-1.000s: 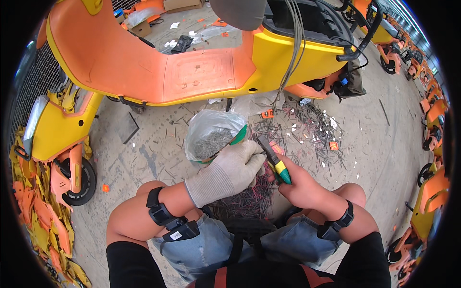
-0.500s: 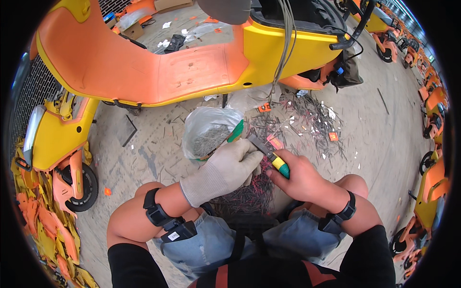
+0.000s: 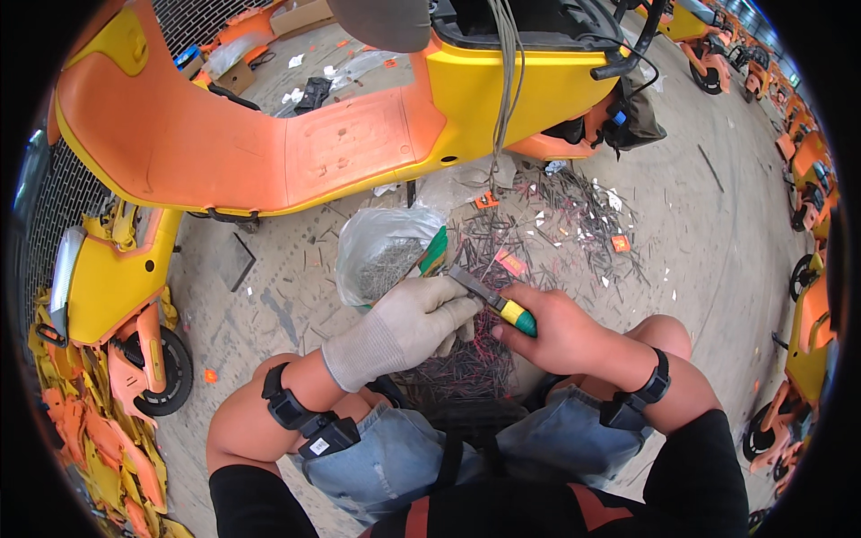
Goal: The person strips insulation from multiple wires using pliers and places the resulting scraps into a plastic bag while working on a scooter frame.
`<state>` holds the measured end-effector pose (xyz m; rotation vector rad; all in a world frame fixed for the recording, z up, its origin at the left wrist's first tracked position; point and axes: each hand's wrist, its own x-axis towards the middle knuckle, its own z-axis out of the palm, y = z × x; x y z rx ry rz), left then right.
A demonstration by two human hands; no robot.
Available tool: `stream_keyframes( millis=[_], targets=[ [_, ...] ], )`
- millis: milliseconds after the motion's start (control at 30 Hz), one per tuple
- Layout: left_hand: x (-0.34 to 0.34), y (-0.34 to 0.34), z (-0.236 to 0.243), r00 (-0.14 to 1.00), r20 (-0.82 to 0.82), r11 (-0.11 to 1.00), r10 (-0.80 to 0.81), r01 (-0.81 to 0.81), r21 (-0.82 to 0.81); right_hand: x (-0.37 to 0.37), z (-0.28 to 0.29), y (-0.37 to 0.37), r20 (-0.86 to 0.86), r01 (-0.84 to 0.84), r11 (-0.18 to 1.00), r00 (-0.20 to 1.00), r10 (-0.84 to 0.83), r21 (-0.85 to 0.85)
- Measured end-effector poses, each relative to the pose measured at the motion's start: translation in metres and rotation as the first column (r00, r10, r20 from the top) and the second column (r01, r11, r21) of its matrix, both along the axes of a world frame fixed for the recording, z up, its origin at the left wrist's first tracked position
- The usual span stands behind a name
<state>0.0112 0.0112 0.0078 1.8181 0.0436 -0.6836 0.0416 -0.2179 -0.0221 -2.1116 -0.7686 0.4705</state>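
My left hand [image 3: 408, 327], in a pale grey knit glove, has its fingers curled together beside the tool's metal head. What those fingers pinch, if anything, is hidden. My bare right hand [image 3: 558, 330] is wrapped round a pair of pliers [image 3: 513, 312] with a grey metal head and a yellow-and-green handle. The head points up and left, to the gloved fingertips. Just beyond my left hand stands a clear plastic bag [image 3: 354, 255] full of thin silvery wire pieces [image 3: 392, 267]. Under both hands lies a heap of dark and reddish cut strips [image 3: 462, 372].
A yellow-and-orange scooter body [image 3: 350, 152] stands across the far side, with grey cables [image 3: 504, 99] hanging down it. Dark strips [image 3: 583, 211] and paper scraps litter the concrete. Another scooter [image 3: 108, 287] and piled orange and yellow panels [image 3: 99, 448] are at left; more scooters [image 3: 812, 350] line the right.
My view has shifted slightly, so the scooter sits a little further left. Both hands stay close together, and the pliers' head shows more plainly beside the gloved fingers.
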Motion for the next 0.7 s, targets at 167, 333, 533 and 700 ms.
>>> stream_keyframes(
  millis=[167,333,533,700],
  targets=[
    [-0.002,0.001,0.002,1.000,-0.005,0.999,0.010,-0.010,-0.032,0.002,0.003,-0.002,-0.069,-0.028,1.000,0.997,0.028,0.009],
    [-0.004,0.006,-0.009,0.974,0.224,0.999,-0.035,0.032,0.017,0.005,0.003,-0.006,-0.182,-0.049,0.998,0.982,0.058,0.049],
    [0.002,0.004,-0.006,0.992,0.106,0.995,0.070,-0.077,0.060,0.004,0.007,-0.004,-0.109,-0.039,0.999,0.993,0.040,0.010],
    [0.014,0.024,-0.019,0.975,0.058,0.977,0.213,-0.210,-0.047,0.005,0.003,-0.006,-0.052,-0.172,0.985,0.984,0.171,-0.007]
  ],
)
